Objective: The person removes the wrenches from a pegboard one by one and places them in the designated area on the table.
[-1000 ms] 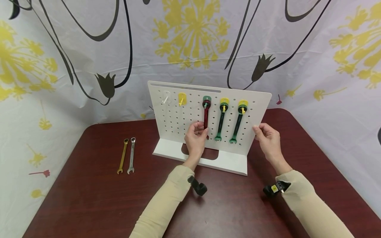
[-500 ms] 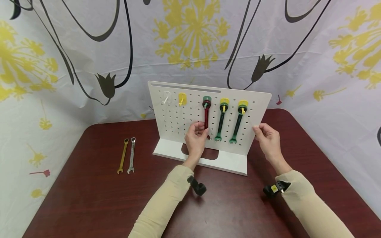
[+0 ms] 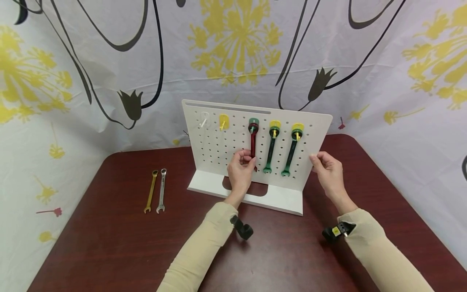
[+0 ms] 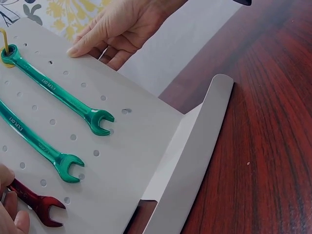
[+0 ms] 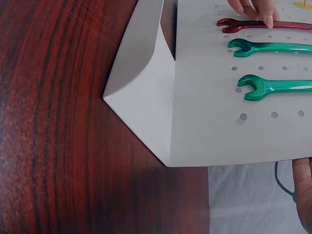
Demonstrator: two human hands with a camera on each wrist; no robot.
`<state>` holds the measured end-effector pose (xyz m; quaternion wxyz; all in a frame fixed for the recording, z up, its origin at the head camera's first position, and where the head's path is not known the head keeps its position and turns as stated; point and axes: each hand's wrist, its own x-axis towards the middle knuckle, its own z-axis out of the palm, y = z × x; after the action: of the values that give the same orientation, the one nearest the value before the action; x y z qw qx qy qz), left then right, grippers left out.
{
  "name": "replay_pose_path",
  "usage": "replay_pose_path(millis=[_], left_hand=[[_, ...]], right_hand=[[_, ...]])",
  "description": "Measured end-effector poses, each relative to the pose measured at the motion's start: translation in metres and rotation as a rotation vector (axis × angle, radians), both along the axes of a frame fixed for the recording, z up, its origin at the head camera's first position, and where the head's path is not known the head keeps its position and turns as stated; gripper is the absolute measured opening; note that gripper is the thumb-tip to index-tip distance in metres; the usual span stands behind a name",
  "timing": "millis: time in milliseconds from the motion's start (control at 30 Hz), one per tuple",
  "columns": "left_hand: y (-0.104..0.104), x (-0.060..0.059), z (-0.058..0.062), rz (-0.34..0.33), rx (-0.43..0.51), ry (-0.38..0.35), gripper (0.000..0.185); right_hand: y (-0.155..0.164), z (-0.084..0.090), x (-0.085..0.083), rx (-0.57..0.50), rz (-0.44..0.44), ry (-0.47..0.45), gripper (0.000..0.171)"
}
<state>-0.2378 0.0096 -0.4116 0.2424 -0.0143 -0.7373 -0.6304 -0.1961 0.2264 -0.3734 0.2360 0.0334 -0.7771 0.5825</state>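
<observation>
On the dark table, left hand [image 3: 240,170] pinches the red wrench [image 3: 252,142] low on its stiff, slick-looking shank while right hand [image 3: 328,168] grips the pegboard [image 3: 219,146] edge.

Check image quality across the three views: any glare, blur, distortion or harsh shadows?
Head view: even soft light, sharp, with wide-angle bending at the edges; faint shadows under the pegboard. Left wrist view: the green wrenches are crisp, the left hand at the corner is cropped and soft. Right wrist view: mild sheen on the table; the red wrench is sharp.
</observation>
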Motion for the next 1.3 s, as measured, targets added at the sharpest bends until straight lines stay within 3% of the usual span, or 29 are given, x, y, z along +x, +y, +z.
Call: replay_pose_path(millis=[500,1067,1167,1300], left_hand=[[-0.003,0.001,0.002,-0.021,-0.051,0.009,0.020],[-0.018,0.006,-0.001,-0.281,0.047,0.033,0.026],[-0.021,0.009,0.003,-0.325,0.057,0.009,0.026],[-0.025,0.022,0.019,-0.371,0.067,-0.049,0.025]], right_hand=[[-0.001,0.002,-0.001,-0.008,0.007,0.008,0.018],[0.000,0.001,0.001,-0.003,0.004,0.002,0.019],[0.000,0.001,0.001,-0.001,0.003,-0.001,0.019],[0.000,0.000,0.001,-0.007,0.012,0.000,0.019]])
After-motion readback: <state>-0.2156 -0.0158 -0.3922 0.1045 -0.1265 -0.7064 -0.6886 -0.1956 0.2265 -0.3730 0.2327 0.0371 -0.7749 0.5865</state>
